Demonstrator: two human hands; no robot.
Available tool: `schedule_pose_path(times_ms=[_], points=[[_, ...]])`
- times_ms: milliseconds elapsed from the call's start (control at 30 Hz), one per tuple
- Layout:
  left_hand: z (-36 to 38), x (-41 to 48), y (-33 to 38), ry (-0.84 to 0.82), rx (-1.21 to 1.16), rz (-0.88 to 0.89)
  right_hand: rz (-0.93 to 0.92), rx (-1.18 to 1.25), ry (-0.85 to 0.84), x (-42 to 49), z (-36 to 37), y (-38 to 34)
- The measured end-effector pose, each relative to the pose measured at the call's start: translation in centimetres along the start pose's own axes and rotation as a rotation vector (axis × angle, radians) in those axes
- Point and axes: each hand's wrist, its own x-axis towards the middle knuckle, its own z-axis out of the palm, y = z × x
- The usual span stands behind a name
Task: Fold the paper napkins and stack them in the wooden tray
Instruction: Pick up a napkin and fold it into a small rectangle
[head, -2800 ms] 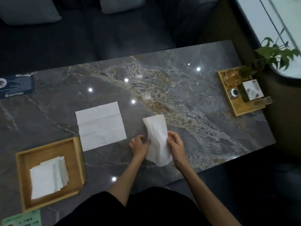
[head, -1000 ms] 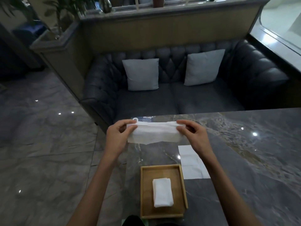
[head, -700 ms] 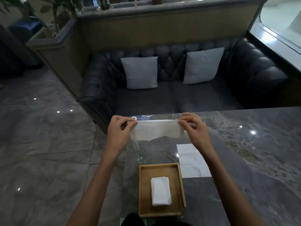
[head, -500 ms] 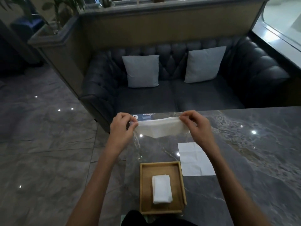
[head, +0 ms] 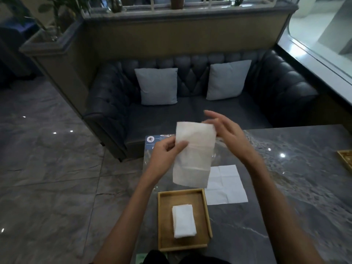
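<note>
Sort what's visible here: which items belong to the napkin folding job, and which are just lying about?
Job: napkin in hand, pinched by left hand, right hand open beside it; flat napkin on table; folded stack in wooden tray.

Bystanders: two cushions, sofa, blue card.

I see a white napkin (head: 192, 155), folded into a tall strip, hanging upright in the air above the tray (head: 163, 221), pinched at its left edge. The tray is a shallow, light wooden square at the table's near-left end. A small stack (head: 183, 221) of folded white napkins lies in its middle. Just right of the tray a creased sheet (head: 225, 184) lies flat and unfolded.
</note>
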Motion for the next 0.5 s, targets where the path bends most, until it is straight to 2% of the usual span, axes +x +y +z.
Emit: schedule_pose_path(times_ms=[67, 133, 233, 333, 500], points=[[-0.3, -0.1, 0.1, 0.076, -0.036, -0.003, 0.213, 0.246, -0.045, -1.6, 0.7, 2.3], [-0.5, -0.1, 0.4, 0.118, -0.045, -0.012, 0.279, 0.260, -0.142, -3.3, 2.3, 4.1], [-0.8, -0.3, 0.8, 0.160, -0.050, -0.026, 0.266, 0.288, -0.057, -4.1, 4.5, 4.8], [-1.5, -0.5, 1.0, 0.110, -0.049, -0.039, 0.242, 0.276, 0.050, -3.6, 4.8, 4.3], [-2.1, -0.8, 1.8, 0.011, -0.046, -0.040, 0.244, 0.288, 0.031, -2.9, 4.4, 3.4]])
